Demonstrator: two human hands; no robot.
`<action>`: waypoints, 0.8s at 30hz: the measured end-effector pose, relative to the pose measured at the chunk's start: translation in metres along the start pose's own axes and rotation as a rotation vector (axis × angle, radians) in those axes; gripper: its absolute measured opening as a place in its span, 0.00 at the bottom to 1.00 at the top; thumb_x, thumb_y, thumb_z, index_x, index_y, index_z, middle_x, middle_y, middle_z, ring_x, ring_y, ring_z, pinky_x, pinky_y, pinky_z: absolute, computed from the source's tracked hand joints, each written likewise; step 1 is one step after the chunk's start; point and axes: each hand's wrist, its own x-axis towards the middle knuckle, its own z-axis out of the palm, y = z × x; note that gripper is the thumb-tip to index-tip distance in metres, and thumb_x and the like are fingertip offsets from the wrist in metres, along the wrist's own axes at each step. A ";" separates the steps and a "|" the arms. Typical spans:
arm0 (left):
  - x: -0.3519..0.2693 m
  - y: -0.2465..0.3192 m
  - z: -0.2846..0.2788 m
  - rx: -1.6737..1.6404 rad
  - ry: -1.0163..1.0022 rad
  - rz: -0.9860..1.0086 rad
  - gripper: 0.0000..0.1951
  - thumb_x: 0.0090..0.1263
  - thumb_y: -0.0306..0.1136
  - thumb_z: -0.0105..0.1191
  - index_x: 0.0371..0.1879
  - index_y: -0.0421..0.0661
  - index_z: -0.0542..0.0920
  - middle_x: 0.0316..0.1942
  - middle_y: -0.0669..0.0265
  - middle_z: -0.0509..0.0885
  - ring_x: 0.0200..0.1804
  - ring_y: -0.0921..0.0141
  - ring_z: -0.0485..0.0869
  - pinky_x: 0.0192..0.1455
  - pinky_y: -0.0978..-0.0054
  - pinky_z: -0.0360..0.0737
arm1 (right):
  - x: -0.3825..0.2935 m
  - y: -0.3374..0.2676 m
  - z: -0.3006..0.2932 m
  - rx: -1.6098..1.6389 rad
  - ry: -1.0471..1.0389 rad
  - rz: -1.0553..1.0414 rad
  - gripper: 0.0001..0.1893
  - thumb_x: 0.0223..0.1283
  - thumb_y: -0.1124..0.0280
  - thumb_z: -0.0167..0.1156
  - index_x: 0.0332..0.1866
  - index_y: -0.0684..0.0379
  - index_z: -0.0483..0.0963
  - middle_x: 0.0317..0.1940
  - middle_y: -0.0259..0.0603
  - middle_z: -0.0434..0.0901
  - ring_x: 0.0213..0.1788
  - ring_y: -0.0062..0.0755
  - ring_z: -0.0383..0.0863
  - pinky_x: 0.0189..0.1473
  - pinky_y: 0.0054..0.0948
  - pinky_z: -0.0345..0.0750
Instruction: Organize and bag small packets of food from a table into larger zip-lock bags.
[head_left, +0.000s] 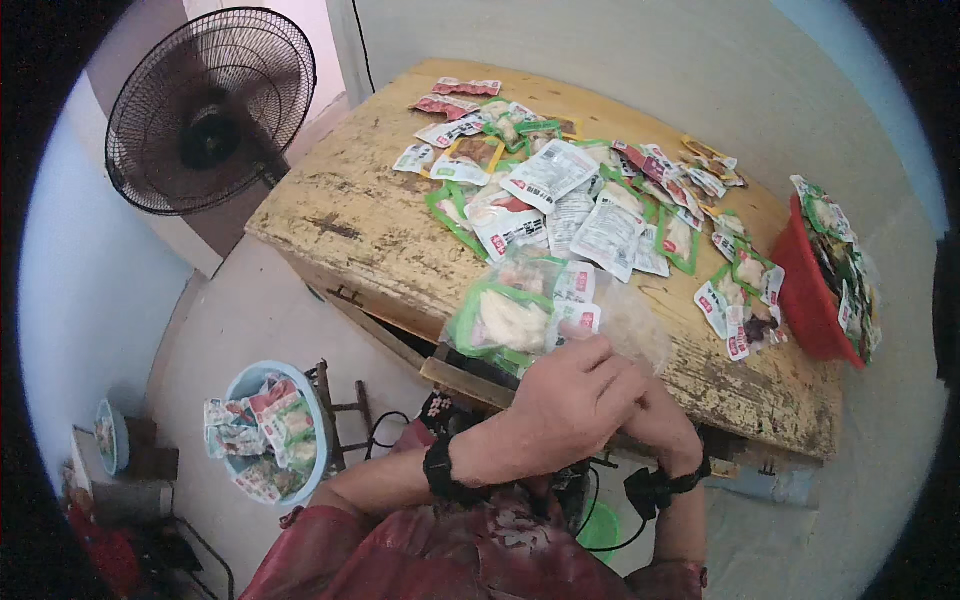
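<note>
A clear plastic bag (634, 319) with several flat food packets inside is held at the front edge of the wooden table. One green-edged packet (510, 322) with pale food shows through its side. My left hand (574, 401) grips the bag from above, its thumb and fingers near the packets' white labels. Close against it, my right hand (660, 424) is at the bag's near right end, with its fingers partly hidden behind the left. Beyond the bag, a loose heap of sealed packets (555, 176) spreads over the tabletop, some face down.
The worn wooden table (337, 217) has an open drawer (465, 379) below the bag. A red basin (806, 285) of packets leans at the right. On the left, a light-blue basin (319, 450) holds more packets, and a black fan (210, 112) stands behind.
</note>
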 end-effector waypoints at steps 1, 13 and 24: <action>0.000 0.001 -0.002 0.017 -0.026 0.016 0.13 0.58 0.24 0.65 0.42 0.40 0.82 0.32 0.62 0.82 0.32 0.59 0.81 0.31 0.63 0.80 | -0.001 -0.010 -0.003 -0.130 -0.102 0.029 0.22 0.69 0.68 0.61 0.66 0.63 0.74 0.62 0.50 0.80 0.66 0.41 0.77 0.69 0.39 0.73; 0.010 -0.011 -0.012 -0.083 0.057 -0.106 0.10 0.63 0.20 0.63 0.42 0.39 0.82 0.35 0.59 0.85 0.34 0.57 0.82 0.37 0.63 0.80 | 0.009 0.011 0.003 -0.201 0.123 -0.013 0.17 0.69 0.74 0.59 0.61 0.62 0.77 0.53 0.52 0.85 0.56 0.44 0.84 0.58 0.38 0.79; 0.009 -0.024 -0.008 -0.014 -0.001 -0.261 0.07 0.69 0.22 0.59 0.44 0.38 0.81 0.31 0.56 0.82 0.32 0.57 0.82 0.36 0.63 0.78 | -0.023 -0.013 -0.005 0.217 0.295 -0.320 0.15 0.74 0.74 0.57 0.61 0.61 0.80 0.56 0.44 0.84 0.53 0.31 0.86 0.54 0.30 0.83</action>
